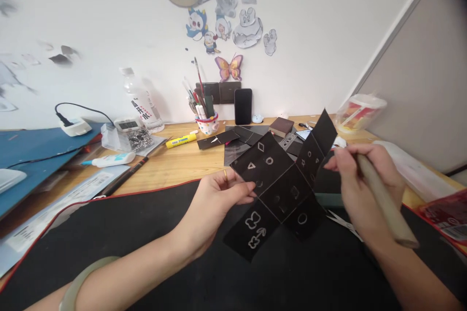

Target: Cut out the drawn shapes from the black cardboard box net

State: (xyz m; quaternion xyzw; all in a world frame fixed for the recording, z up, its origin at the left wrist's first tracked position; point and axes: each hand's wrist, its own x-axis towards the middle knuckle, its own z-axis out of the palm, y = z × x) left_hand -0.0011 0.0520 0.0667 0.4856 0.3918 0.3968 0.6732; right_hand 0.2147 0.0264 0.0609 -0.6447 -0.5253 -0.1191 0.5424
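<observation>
A black cross-shaped card sheet (280,189) hangs above the dark mat, its panels parted by fold lines. Diamonds, circles, a triangle and flower-like outlines are drawn on it in a light colour. My left hand (222,192) pinches its left edge between thumb and fingers. The right-hand flap (319,138) is bent upward. My right hand (365,170) is closed round a thick olive-tan rod (386,199), with its fingertips at that flap's edge; whether they also grip the card is unclear. Behind the right wrist, scissors (345,223) lie on the mat, partly hidden.
Black mat (164,243) covers the front of the wooden table. Farther back stand a pen cup (206,124), a phone (243,107) and a water bottle (140,102). A yellow glue stick (181,141) lies at mid-left. A tub (363,112) stands back right.
</observation>
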